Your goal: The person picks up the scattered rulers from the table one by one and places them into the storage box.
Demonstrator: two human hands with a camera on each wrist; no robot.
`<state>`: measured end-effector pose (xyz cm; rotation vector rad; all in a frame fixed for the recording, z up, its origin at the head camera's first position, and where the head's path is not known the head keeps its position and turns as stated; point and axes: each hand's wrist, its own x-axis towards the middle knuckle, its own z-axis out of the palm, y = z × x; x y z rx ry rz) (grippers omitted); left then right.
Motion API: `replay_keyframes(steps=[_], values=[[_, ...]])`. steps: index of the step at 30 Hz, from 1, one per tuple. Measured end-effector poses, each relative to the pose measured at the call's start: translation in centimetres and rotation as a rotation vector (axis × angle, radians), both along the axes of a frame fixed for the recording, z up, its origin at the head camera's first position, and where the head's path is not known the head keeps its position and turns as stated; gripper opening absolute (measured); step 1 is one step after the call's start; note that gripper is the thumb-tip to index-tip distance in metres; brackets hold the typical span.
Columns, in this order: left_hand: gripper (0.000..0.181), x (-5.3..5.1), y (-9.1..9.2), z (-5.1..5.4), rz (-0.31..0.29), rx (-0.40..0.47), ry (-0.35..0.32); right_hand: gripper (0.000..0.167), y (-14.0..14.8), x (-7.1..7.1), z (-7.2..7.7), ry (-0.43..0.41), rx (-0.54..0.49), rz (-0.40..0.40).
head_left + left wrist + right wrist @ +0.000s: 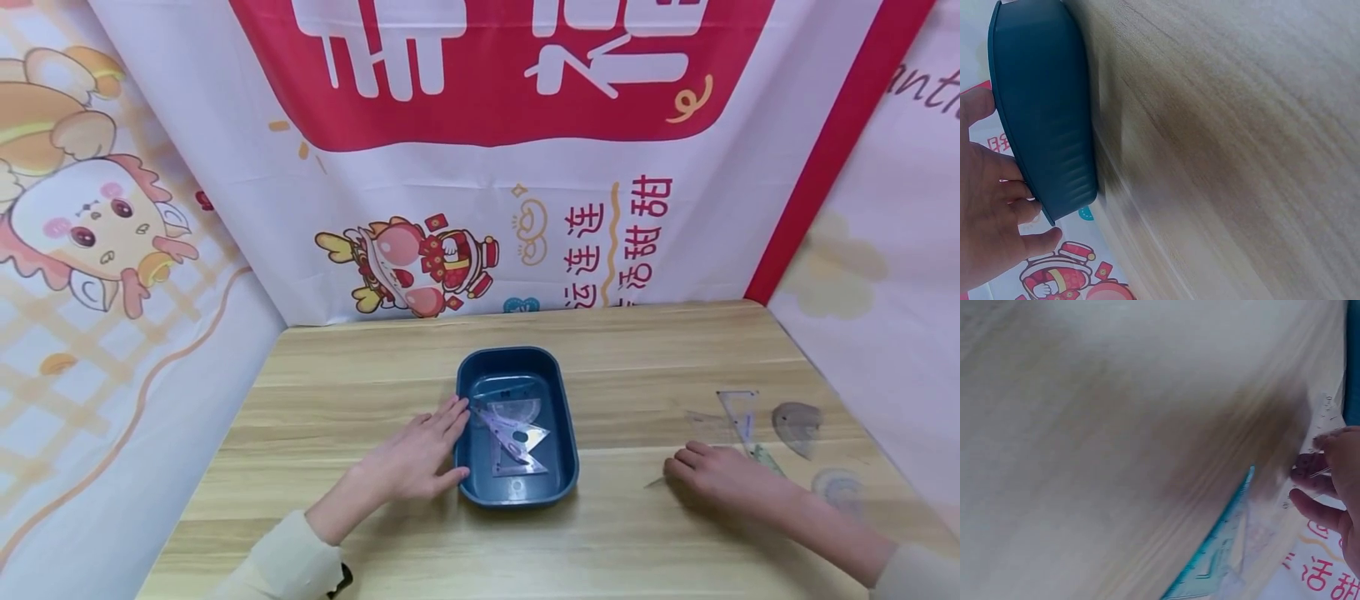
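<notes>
My left hand (416,454) touches the near-left rim of a dark blue tray (572,467) with spread fingers; in the left wrist view the fingertips lie along the rim of the same tray (1047,112). Inside the tray are a clear protractor (517,408) and overlapping clear set squares (517,468). To the right of the tray, my right hand (712,475) pinches a clear, scale-marked piece, apparently a set square (1321,428), just over the table. Its pointed end (654,482) shows left of the fingers. A green set square (1213,556) lies near that hand, partly covered by it in the head view.
Beyond the right hand lie a clear set square (741,410), a greyish protractor (798,427) and, nearer the right edge, another protractor (838,485). The wooden table (360,392) ends at a printed cloth (465,183) behind; more cloth hangs at both sides.
</notes>
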<state>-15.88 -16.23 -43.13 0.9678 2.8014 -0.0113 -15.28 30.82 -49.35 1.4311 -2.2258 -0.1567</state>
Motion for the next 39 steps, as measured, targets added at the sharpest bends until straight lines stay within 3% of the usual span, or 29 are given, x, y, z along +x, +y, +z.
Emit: replay_keyframes(steps=[4,6,11,16,20,24,31,39], values=[[0.083,0.1,-0.1,-0.1,-0.003,0.004,0.004,0.029,-0.3,-0.2,0.8,-0.041,0.027,-0.055],[0.083,0.1,-0.1,-0.2,-0.002,-0.001,0.003,0.032,-0.6,-0.3,1.3,-0.078,-0.009,-0.095],[0.083,0.0,-0.1,-0.3,-0.001,-0.008,0.001,0.021,-1.5,-0.9,2.9,-0.332,-0.194,-0.182],[0.083,-0.1,-0.2,-0.4,-0.008,-0.002,0.016,0.010,-2.1,-1.6,4.4,-0.741,-0.328,-0.235],[0.083,0.0,-0.2,-0.4,-0.019,-0.004,0.029,0.020,-2.2,-2.1,5.6,-1.194,-0.491,-0.264],[0.083,-0.1,-0.2,-0.3,-0.024,-0.007,0.037,0.032,-2.3,-2.6,6.3,-1.483,-0.648,-0.296],[0.083,0.0,-0.2,0.1,-0.017,-0.007,0.032,0.038,-3.1,-3.1,7.2,-1.627,-0.749,-0.337],[0.083,0.0,-0.2,0.0,-0.024,-0.009,0.032,0.034,-4.2,-3.5,8.0,-1.611,-0.722,-0.390]])
